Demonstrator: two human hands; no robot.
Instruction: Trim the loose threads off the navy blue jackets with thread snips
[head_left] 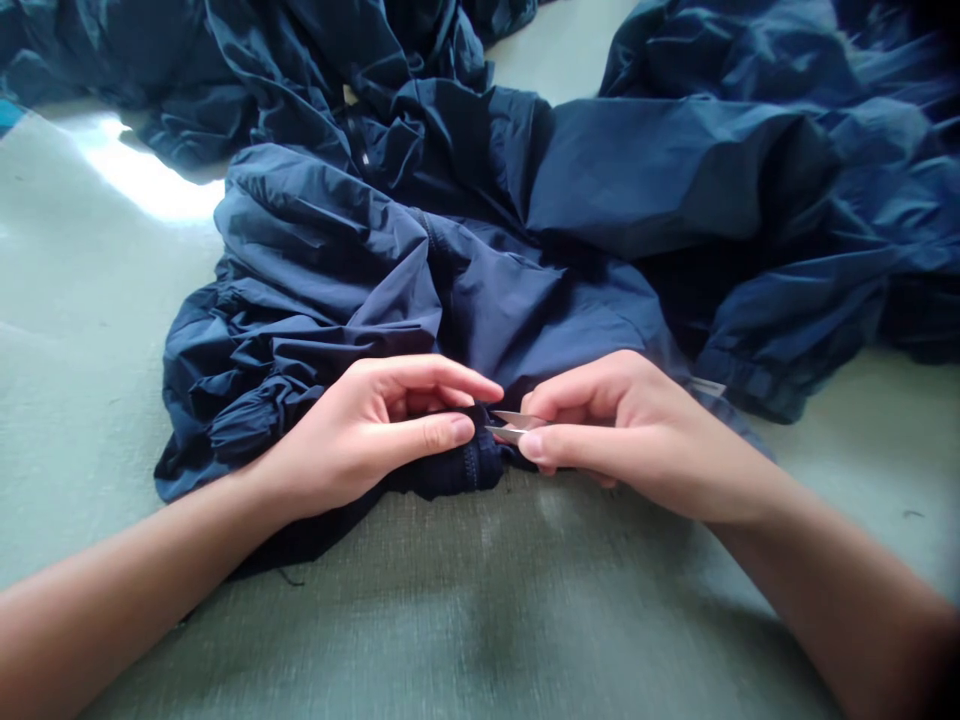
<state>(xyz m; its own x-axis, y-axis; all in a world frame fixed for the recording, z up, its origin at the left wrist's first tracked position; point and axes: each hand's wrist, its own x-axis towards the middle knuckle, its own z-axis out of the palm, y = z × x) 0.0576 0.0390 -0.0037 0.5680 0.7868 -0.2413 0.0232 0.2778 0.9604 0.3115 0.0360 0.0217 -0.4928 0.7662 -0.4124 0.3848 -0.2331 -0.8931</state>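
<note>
My left hand (367, 435) pinches a hem of the navy garment (352, 270), its thumb on the fabric and its index finger stretched out just above. A line of stitching (471, 465) runs across the dark hem (442, 478) beside the thumb. In my right hand (630, 430) are small thread snips (510, 434), held between thumb and fingers. Their two pointed metal blades are slightly apart, with the tips pointing left at the hem. The snips' handle is hidden in the palm, and I cannot tell whether a thread lies between the blades.
More crumpled navy garments (667, 180) are heaped at the back and right. A small white label (706, 387) sticks out near my right wrist. Loose thread bits (289, 578) lie on the pale green-grey tabletop (450, 620). Bright light reflects at the left.
</note>
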